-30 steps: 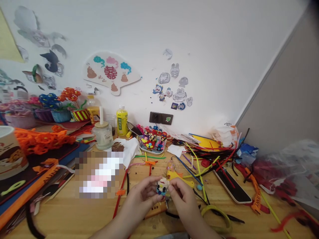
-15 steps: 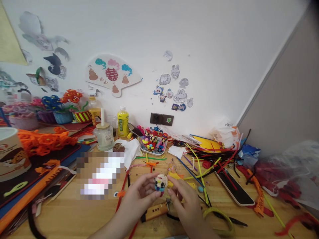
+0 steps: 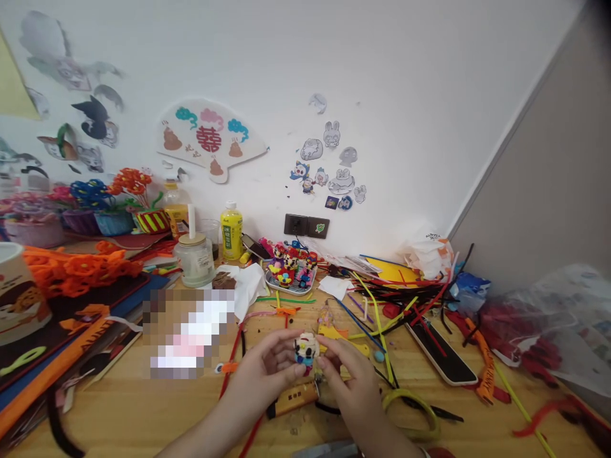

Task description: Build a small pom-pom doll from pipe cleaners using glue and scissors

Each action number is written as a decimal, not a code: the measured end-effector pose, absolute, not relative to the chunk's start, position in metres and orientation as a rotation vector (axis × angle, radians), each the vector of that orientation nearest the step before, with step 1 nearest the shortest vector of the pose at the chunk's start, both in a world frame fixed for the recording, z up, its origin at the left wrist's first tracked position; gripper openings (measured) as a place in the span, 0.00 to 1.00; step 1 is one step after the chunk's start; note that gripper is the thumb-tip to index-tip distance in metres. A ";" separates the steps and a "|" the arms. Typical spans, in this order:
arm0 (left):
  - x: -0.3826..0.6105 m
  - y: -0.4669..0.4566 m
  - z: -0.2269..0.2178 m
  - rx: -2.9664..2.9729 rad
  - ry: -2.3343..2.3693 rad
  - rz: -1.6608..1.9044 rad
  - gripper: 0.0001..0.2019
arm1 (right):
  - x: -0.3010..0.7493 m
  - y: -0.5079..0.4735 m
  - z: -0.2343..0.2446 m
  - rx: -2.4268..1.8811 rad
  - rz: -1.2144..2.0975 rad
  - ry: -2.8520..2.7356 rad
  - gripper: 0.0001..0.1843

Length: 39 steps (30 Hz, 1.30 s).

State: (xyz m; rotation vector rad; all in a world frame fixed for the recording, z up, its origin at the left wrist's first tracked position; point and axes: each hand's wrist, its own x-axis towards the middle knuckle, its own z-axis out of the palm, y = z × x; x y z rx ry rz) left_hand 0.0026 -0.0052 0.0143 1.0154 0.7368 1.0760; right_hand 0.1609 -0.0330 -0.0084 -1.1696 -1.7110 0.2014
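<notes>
Between my two hands is a small doll [image 3: 306,348] with a cream head, dark eyes and a blue body, held upright above the table. My left hand [image 3: 270,366] pinches it from the left, thumb near its lower front. From the other side, the fingers of my right hand [image 3: 351,378] close on its right edge. Under the hands lies an orange lighter [image 3: 293,399] with a metal top. A yellow object [image 3: 358,348], partly hidden, sits behind my right hand. Scissors with yellow-green handles [image 3: 433,416] rest to the right.
A tray [image 3: 292,291] of several colourful dolls stands at the back, near a yellow-green bottle [image 3: 231,232] and a glass jar [image 3: 195,264]. Loose fuzzy stems [image 3: 382,312] and a phone [image 3: 443,356] lie right. Orange flowers [image 3: 81,270] and a cup [image 3: 19,299] are left.
The whole view has shifted slightly, so things appear a little further left. Both hands keep hold of the doll, with hardly any change in their grip.
</notes>
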 end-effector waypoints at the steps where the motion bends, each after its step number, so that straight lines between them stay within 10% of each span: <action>1: 0.003 -0.005 0.014 1.010 0.733 1.075 0.21 | 0.161 -0.033 -0.008 -1.165 0.211 -1.699 0.12; 39: 0.006 -0.013 0.012 0.960 0.736 1.208 0.19 | 0.145 -0.044 -0.019 -1.040 0.210 -1.864 0.29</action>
